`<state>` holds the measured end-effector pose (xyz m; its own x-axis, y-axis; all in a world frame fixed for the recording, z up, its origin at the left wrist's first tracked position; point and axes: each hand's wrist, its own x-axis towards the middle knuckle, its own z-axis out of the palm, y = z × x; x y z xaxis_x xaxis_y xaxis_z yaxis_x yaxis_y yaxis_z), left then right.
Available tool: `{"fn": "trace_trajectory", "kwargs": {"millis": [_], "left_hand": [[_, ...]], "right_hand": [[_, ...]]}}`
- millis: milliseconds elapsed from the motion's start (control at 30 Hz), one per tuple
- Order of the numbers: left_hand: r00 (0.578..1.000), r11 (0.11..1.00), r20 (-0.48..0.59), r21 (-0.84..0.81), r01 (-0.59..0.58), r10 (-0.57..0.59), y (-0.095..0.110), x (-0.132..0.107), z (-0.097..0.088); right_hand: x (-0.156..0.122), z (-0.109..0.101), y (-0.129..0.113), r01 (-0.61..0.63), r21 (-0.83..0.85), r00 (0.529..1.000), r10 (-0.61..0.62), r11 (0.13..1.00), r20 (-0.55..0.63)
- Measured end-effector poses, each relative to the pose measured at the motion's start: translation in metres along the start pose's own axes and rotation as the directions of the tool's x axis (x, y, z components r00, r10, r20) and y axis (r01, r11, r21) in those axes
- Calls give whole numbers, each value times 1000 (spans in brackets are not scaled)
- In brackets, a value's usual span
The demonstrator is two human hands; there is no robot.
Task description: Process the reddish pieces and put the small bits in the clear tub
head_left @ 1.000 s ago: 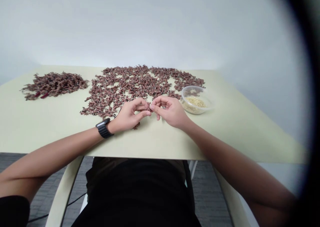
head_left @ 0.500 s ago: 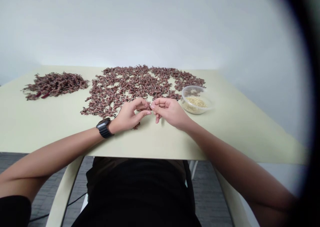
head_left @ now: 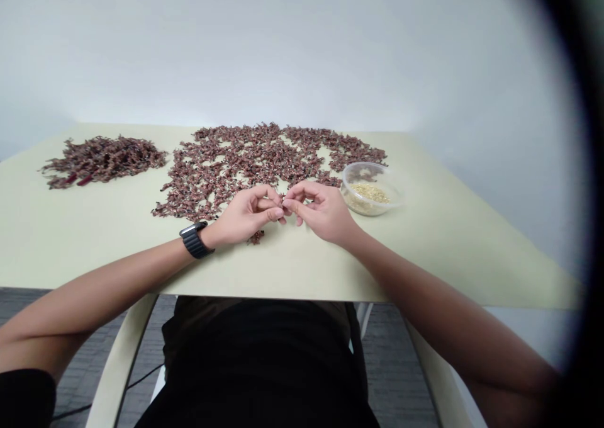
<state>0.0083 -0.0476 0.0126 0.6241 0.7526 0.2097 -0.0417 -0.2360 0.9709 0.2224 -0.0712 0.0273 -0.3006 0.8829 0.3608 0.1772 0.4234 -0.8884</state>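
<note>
My left hand and my right hand meet at their fingertips above the table, pinching a tiny dark piece that is mostly hidden by the fingers. Behind them, a wide layer of dried reddish-brown plant pieces spreads across the table. A small clump of the same material lies just below my left hand. Farther left is a denser heap. Near my right hand stands a clear plastic tub holding pale grains.
The pale table has a straight near edge, with my dark shirt and white chair arms below it. A black watch circles my left wrist. Grey carpet shows below, and a white wall rises behind the table.
My hands have drawn slightly closer, with the left hand shifting right and its fingers closing over the tiny piece. The tub and plant pieces stay put.
</note>
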Motion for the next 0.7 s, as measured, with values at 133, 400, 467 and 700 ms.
{"fn": "trace_trajectory", "kwargs": {"millis": [133, 400, 467, 700], "left_hand": [[1000, 1000, 17, -29, 11, -10, 1, 0, 0], [999, 996, -38, 91, -25, 28, 1, -2, 4], [995, 977, -64, 203, -62, 76, 1, -2, 4], [960, 822, -61, 533, -199, 272, 4, -2, -1]], "right_hand": [[-3, -1, -1, 84, -158, 996, -81, 984, 19], [-2, 1, 4, -43, 1, 998, 43, 999, 36], [-1, 1, 4, -91, 78, 994, 86, 993, 72], [3, -6, -1, -349, 310, 931, 290, 884, 221]]}}
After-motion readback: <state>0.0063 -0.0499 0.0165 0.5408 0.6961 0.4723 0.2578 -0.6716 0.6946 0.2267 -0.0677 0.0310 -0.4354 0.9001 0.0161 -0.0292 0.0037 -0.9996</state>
